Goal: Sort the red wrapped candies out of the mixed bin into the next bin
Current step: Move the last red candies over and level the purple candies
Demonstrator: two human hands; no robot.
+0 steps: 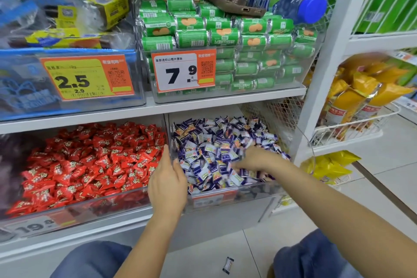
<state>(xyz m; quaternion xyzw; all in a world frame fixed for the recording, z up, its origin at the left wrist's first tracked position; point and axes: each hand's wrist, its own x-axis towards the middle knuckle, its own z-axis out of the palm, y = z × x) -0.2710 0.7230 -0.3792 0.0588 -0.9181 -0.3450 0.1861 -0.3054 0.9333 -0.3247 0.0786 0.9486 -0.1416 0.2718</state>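
At about 9 o'clock in my view I see the red bin (126, 197), a clear box on the lower shelf, and it is filled nearly to its front wall with red wrapped candies (90, 160); to me this looks like the bin that receives the sorted pieces. Going toward the centre, my left hand (167, 185) rests at the divider between the two boxes, fingers straight and close together, pointing to 12 o'clock, and I do not see any candy in it. Next, at about 3 o'clock from this hand, is the mixed bin (259, 190) with purple and white candies (212, 142). My right hand (255, 158) lies on top of this pile, palm down and reaching toward 9 o'clock; the fingers are blurred and partly buried in wrappers, so I cannot tell if they pinch something or are only spread for searching. On the surface of the mixed bin I find no red wrapper, only orange marks printed on the purple ones. So I judge the sorting is nearly finished, or the remaining red pieces are hidden below and must be dug out. At 6 o'clock one loose candy (228, 265) lies on the floor between my knees
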